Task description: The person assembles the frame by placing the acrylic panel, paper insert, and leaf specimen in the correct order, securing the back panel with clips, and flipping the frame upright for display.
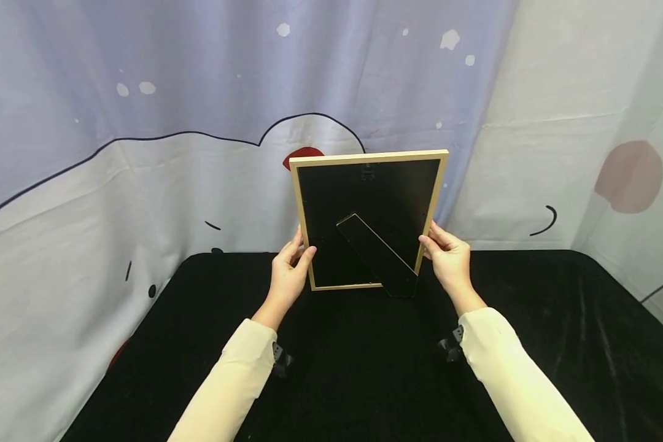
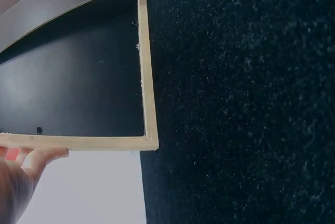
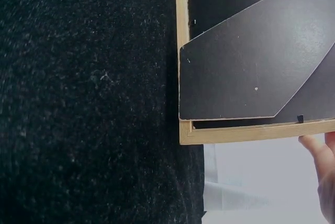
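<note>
A picture frame (image 1: 331,196) with a light wooden edge and a black backing faces me from behind, nearly upright and slightly tilted in the head view. Its black easel stand (image 1: 377,252) slants down to the lower right corner. My left hand (image 1: 288,273) grips the left edge, thumb on the near side. On the right edge, my right hand (image 1: 449,255) pinches the wood between thumb and fingers. Both wrist views show the wooden border (image 2: 148,77) and backing close up; the stand's broad end (image 3: 225,88) overlaps the border in the right wrist view. The frame's front is hidden.
A black cloth-covered table (image 1: 359,368) spreads beneath the hands. Behind it hangs a pale purple and white curtain (image 1: 199,73) with printed shapes, and more white fabric (image 1: 563,123) hangs at the right. Small dark devices (image 1: 450,345) sit at both wrists.
</note>
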A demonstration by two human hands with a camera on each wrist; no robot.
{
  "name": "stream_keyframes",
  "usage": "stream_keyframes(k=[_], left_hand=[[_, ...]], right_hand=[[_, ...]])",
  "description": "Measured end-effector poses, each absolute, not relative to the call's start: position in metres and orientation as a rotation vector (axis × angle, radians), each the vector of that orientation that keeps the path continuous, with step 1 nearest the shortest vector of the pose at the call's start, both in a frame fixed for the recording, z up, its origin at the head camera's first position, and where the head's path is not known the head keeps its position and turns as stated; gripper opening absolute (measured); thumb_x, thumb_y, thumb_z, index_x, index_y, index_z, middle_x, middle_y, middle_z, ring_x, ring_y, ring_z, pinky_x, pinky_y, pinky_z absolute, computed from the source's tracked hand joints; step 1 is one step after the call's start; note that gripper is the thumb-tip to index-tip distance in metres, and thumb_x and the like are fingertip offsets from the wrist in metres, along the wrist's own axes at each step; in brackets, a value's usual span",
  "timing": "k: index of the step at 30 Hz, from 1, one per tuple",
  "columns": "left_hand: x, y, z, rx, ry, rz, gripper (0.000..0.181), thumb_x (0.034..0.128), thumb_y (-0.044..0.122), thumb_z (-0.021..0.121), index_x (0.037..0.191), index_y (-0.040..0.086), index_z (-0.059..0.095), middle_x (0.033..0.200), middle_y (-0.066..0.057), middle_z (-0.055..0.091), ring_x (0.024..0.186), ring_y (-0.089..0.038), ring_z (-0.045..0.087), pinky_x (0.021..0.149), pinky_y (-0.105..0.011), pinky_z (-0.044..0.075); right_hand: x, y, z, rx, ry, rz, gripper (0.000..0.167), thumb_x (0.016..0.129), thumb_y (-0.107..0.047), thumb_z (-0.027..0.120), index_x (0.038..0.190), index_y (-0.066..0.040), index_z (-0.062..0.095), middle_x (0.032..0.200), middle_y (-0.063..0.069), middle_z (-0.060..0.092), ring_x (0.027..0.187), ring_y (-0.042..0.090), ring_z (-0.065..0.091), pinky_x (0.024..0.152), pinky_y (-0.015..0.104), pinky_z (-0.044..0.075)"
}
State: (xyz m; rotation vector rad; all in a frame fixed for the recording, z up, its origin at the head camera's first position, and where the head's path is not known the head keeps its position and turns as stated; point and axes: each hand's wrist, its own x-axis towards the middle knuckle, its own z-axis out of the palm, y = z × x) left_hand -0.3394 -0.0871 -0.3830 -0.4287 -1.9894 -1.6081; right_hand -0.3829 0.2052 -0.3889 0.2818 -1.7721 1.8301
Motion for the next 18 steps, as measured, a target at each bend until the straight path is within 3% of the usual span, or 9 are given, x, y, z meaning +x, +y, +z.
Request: stream_keyframes(k=[4, 10, 18], left_hand=[[-0.354, -0.090, -0.397, -0.430, -2.005, -1.640, 0.056, 0.0927, 0.002, 0.061, 0.144, -0.003, 0.038, 0.133, -0.028, 0.051, 0.112, -0.044, 0.056, 0.100, -0.052, 0.042], [-0.353, -0.093, -0.384, -0.309, -2.079, -1.823, 0.056, 0.0985, 0.019, 0.057, 0.148, 0.003, 0.035, 0.138, -0.022, 0.047, 0.122, -0.036, 0.052, 0.099, -0.051, 0.044], [-0.353, -0.094, -0.349, -0.095, -2.070, -2.041, 0.050, 0.0999, 0.042, 0.048, 0.137, 0.009, 0.051, 0.137, -0.011, 0.050, 0.121, -0.028, 0.049, 0.088, -0.050, 0.048]], right_hand=[[-0.383, 0.206, -0.388, 0.280, -1.781, 1.819, 0.039, 0.085, 0.011, 0.066, 0.123, 0.007, 0.059, 0.086, -0.028, 0.067, 0.078, -0.007, 0.065, 0.064, 0.021, 0.055], [-0.382, 0.205, -0.387, 0.264, -1.804, 1.793, 0.037, 0.085, 0.008, 0.067, 0.122, 0.005, 0.062, 0.090, -0.024, 0.066, 0.077, -0.008, 0.065, 0.065, 0.020, 0.054], [-0.382, 0.206, -0.387, 0.262, -1.815, 1.785, 0.038, 0.084, 0.009, 0.067, 0.121, 0.006, 0.061, 0.086, -0.029, 0.065, 0.077, -0.008, 0.065, 0.065, 0.021, 0.054]])
